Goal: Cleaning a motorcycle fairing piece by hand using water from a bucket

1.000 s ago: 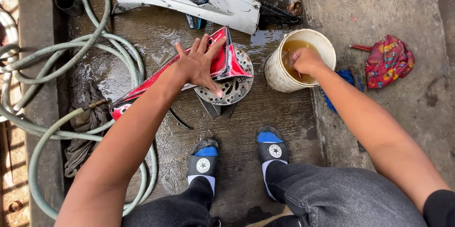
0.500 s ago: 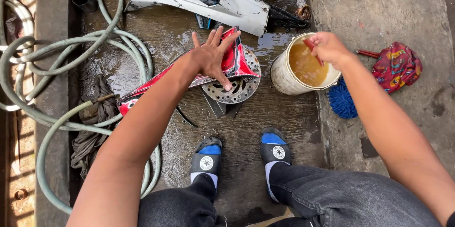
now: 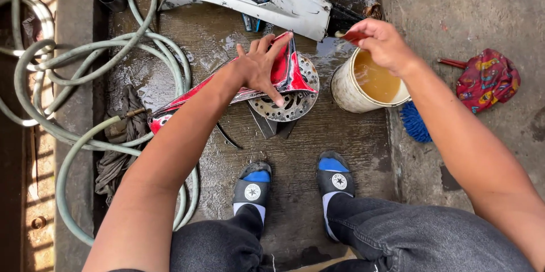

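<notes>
Your left hand [image 3: 262,70] lies flat, fingers spread, on the red panel [image 3: 284,73], pressing it and clasping nothing. The panel runs slantwise from its upper tip near your fingertips down to the lower left end, close by the hose [image 3: 85,56]. Under its right part sits the brake disc [image 3: 289,104], whose rim shows just beyond your index finger.

Your right hand [image 3: 383,42] is closed around a small red thing [image 3: 353,36], held at the far rim of the bucket [image 3: 346,93]; what that thing is you cannot tell. The bucket holds brown water and stands just right of the disc, with a narrow gap between them.

Above the panel, the white fairing [image 3: 295,5] lies across the wet slab, its lower edge near the panel's tip. Right of the bucket, a blue brush [image 3: 413,121] pokes out at the slab's edge, and a patterned cloth [image 3: 487,79] lies well apart on dry concrete. A dark rag [image 3: 122,136] lies among the hose loops. Bare wet ground lies between the disc and your sandals [image 3: 252,187].
</notes>
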